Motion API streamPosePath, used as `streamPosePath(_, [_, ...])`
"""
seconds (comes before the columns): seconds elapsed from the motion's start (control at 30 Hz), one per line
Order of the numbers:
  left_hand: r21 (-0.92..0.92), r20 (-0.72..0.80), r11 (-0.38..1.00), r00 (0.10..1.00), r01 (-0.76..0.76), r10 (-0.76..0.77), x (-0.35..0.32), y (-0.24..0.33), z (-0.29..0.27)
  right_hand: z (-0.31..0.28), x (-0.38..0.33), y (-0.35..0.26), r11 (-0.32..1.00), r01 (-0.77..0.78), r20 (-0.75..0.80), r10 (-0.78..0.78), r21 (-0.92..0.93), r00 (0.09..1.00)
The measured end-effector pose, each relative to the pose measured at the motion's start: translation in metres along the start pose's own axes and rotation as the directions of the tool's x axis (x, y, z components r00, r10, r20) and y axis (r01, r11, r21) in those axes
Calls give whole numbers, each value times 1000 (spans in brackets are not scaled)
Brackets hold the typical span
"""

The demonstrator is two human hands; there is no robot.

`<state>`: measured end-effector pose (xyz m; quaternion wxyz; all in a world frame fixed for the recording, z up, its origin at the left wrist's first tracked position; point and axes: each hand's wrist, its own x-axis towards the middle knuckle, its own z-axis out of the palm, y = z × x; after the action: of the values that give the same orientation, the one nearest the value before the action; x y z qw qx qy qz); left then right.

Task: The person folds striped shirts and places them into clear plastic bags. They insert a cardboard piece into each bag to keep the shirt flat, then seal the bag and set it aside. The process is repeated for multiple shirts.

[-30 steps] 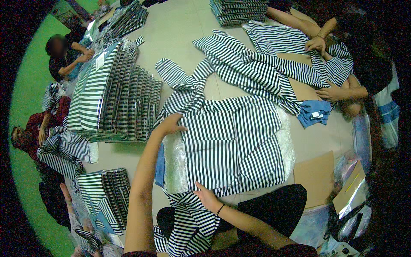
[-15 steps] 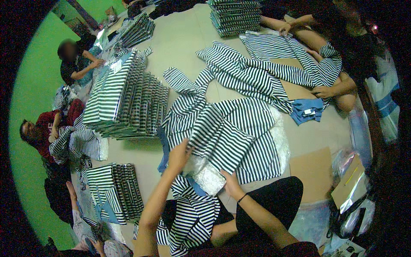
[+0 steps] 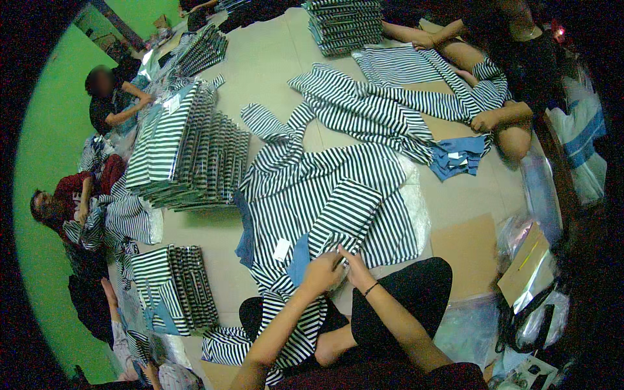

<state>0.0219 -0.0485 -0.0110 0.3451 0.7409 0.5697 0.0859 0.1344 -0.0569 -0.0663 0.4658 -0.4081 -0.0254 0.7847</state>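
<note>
A folded black-and-white striped shirt [image 3: 346, 211] lies in front of me, on top of spread striped shirts [image 3: 286, 208] with blue trim and a white tag. Both my hands meet at its near end. My left hand [image 3: 322, 272] is closed on the bunched end, fingers curled. Beside it, almost touching, my right hand [image 3: 356, 268] pinches the same end, a dark band on its wrist. Whether clear plastic is also between the fingers I cannot make out. Another striped garment [image 3: 292, 318] hangs over my lap below the left hand.
Tall stacks of packed striped shirts [image 3: 195, 149] stand left, with a smaller stack [image 3: 174, 289] nearer me and another stack [image 3: 344, 26] at the back. A co-worker's hand [image 3: 484, 121] rests by striped garments at right. Cardboard [image 3: 463, 257] and plastic bags [image 3: 468, 331] lie right.
My left hand has moved right and nearer to me, from the shirt's left side to beside my right hand. The raised striped fabric now lies lower, and the white tag is uncovered.
</note>
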Motion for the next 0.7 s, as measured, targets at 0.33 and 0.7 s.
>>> streamPosePath(0.33, [101,-177,990,981,95,-76,46,-39,12,-1,-1,26,973,219,-69,-214,70,974])
streamPosePath(0.7, [-235,-572,910,806,-342,155,21,24,-126,-14,-96,-31,963,-169,168,205,-209,964])
